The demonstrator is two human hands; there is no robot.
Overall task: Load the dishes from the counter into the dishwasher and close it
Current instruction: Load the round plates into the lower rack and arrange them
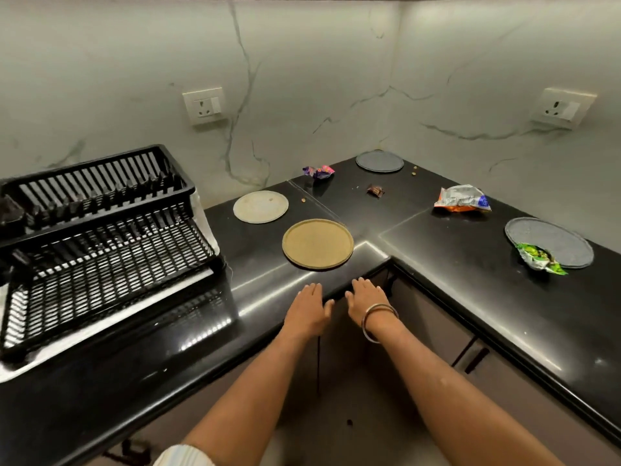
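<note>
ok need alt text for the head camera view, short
Both hands, left hand and right hand, rest open on the edge of a black L-shaped counter. On it lie a tan plate, a white plate, two grey plates, snack wrappers, and an empty black dish rack at left.

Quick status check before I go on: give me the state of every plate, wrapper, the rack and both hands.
Tan plate: flat on counter, bare.
White plate: flat, bare.
Far grey plate: flat, in the corner.
Right grey plate: flat, green wrapper on its near edge.
Orange-silver packet: crumpled on counter.
Purple wrapper: crumpled.
Dish rack: no plates in it.
Left hand: fingers straight, on counter edge.
Right hand: the same.
</note>
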